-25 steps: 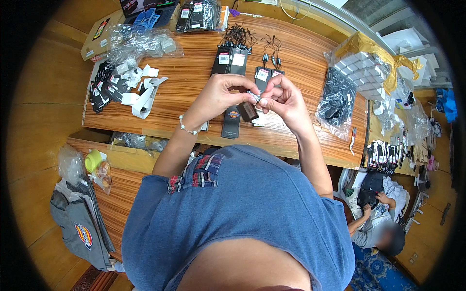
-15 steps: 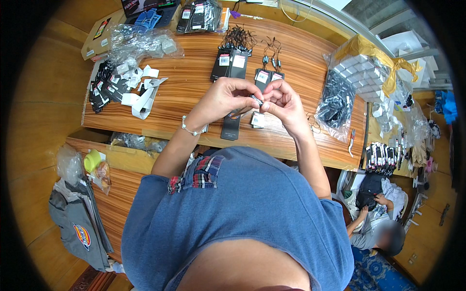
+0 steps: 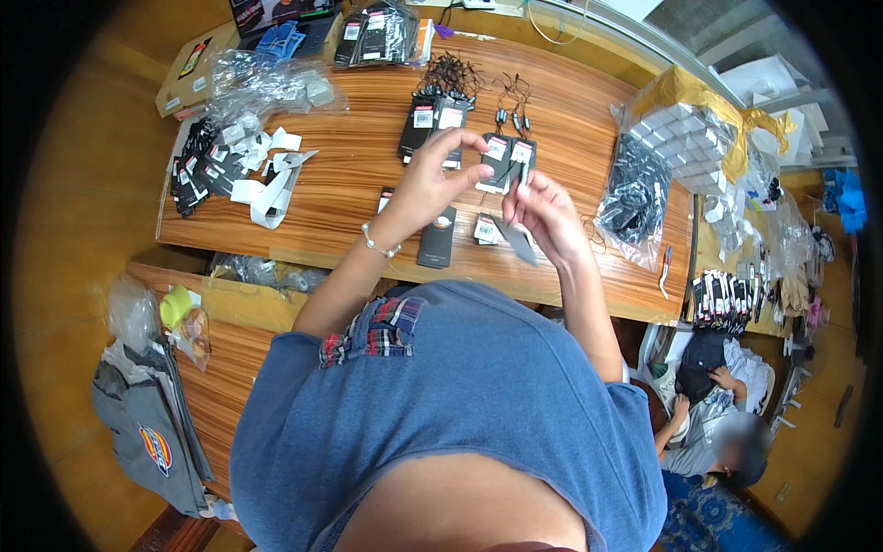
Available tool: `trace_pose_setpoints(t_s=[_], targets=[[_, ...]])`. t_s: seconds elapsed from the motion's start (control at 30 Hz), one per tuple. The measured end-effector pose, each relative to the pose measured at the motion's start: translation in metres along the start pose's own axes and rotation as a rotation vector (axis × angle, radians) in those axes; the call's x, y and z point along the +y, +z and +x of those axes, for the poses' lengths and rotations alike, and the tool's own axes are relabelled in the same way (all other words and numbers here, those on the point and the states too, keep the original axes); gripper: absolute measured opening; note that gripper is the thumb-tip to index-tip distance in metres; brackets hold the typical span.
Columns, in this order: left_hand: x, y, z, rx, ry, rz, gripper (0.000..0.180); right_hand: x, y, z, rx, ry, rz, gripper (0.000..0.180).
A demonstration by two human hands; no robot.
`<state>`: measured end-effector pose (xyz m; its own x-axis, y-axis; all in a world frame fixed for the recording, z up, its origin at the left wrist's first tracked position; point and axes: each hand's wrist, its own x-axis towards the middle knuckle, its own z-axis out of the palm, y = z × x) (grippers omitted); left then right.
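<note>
My left hand is raised over the table with thumb and forefinger apart and nothing between them. Facing it, my right hand pinches the dark cord of a hang tag, whose card dangles tilted below the fingers and is blurred. Beneath my hands a black hang tag lies flat near the table's front edge. Beside it sits a small pile of white sticker labels. Just beyond my fingers are black tags with stickers, their cords stretched toward the far side.
A bigger stack of corded black tags lies farther back. At left are loose tags and curled white label strips. To the right are a plastic bag of black cords, pliers and a box of small white packs. Another person sits lower right.
My hands have separated after being together at the cord. The left has opened and drawn away leftward; the right has come down slightly with the hang tag.
</note>
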<state>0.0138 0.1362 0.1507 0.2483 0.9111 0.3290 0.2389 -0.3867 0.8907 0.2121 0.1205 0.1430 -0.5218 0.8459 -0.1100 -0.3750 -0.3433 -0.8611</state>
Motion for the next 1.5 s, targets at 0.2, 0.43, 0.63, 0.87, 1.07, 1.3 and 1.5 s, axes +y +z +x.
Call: trace_pose_setpoints(t_s=[0.2,0.43,0.63,0.87,1.07,1.3,1.5], targets=[[0.006,0.042,-0.021,-0.024,0.154,0.110,0.054,-0.001,-0.006,0.010,0.181,-0.147,0.288,0.013],[-0.021,0.058,-0.016,-0.097,-0.083,-0.071,0.043,-0.011,-0.014,0.005,0.225,-0.182,0.174,0.013],[-0.036,0.076,-0.016,-0.248,-0.284,-0.321,0.038,-0.012,-0.066,-0.004,0.320,-0.125,0.117,0.016],[-0.110,0.104,0.020,-0.112,-0.268,-0.178,0.031,-0.052,-0.120,0.057,0.394,-0.190,-0.098,0.021],[-0.179,0.111,0.048,0.146,-0.418,-0.259,0.032,-0.072,-0.150,0.153,0.372,-0.135,-0.317,0.023],[-0.173,0.118,0.060,0.213,-0.521,0.042,0.032,-0.065,-0.168,0.210,0.281,-0.050,-0.437,0.024],[-0.163,0.120,0.059,0.205,-0.405,0.353,0.035,-0.046,-0.181,0.232,0.242,0.046,-0.422,0.023]])
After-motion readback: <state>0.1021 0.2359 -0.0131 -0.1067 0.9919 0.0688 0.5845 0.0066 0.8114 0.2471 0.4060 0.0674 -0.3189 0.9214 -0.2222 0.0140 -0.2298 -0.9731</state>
